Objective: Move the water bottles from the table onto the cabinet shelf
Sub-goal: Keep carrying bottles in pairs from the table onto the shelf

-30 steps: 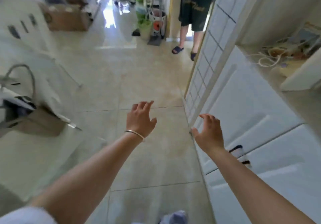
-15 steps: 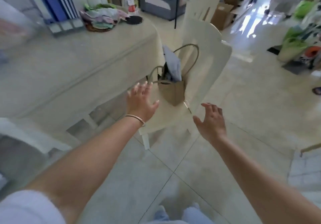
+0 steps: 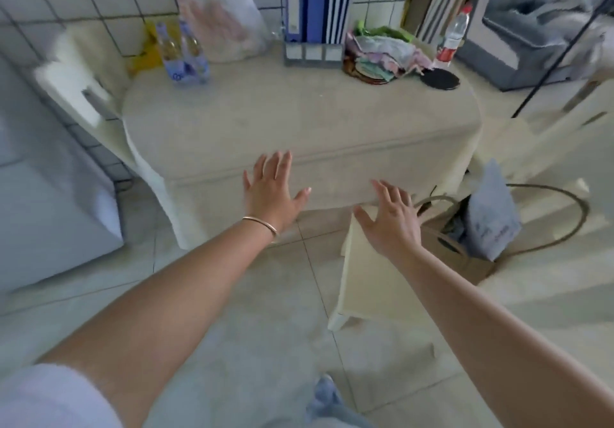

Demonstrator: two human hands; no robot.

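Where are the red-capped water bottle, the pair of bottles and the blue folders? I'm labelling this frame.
red-capped water bottle (image 3: pixel 452 37): head view, on its clear body.
pair of bottles (image 3: pixel 183 52): head view, on the blurred bodies.
blue folders (image 3: pixel 315 2): head view, on a spine.

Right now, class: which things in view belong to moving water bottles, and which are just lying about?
Job: red-capped bottle; blue-labelled bottles; table; left hand; right hand.

Lying about: blue folders; cloth pile; plastic bag; paper bag.

No writing can be read anywhere. The red label on the water bottle (image 3: pixel 452 37) at one o'clock, the blue labels on the two bottles (image 3: pixel 182 52) at eleven o'clock, and the binder spines (image 3: pixel 314 2) are blurred.
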